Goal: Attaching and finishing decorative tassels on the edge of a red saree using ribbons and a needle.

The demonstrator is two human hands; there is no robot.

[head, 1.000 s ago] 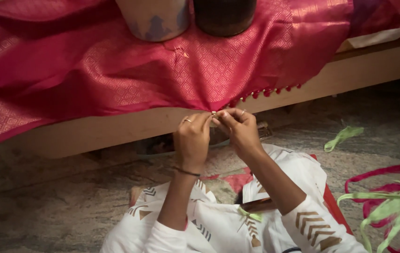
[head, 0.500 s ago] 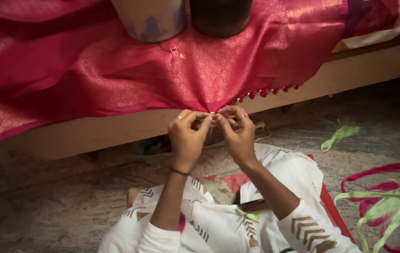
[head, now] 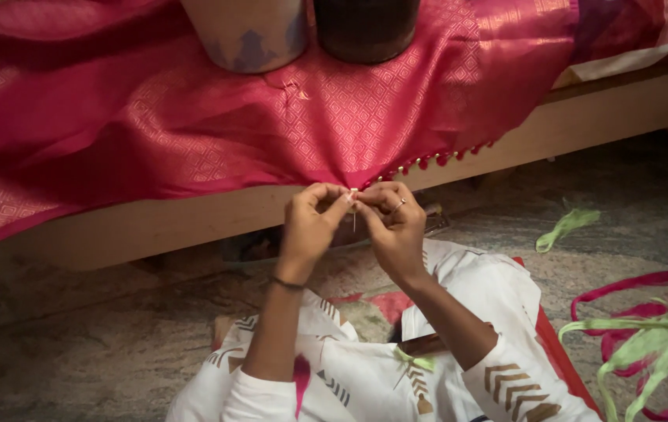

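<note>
A pink patterned cloth (head: 334, 117) is draped over a low wooden ledge (head: 154, 227), and its lower edge is pulled down to a point. Small pink and gold tassels (head: 443, 158) run along the hem to the right. My left hand (head: 310, 223) and my right hand (head: 388, 219) meet at that point, fingers pinched on the hem. A thin needle or thread (head: 354, 212) hangs between the fingertips. A ring sits on my right hand and a dark bangle on my left wrist.
Two round pots (head: 252, 31) (head: 365, 27) stand on the cloth at the top. Green ribbon strips (head: 568, 227) (head: 639, 344) and pink cords (head: 646, 281) lie on the stone floor at the right. My white patterned clothing (head: 396, 367) fills the bottom centre.
Both hands have stayed pinched at the hem point, with small finger shifts. The view has drifted slightly.
</note>
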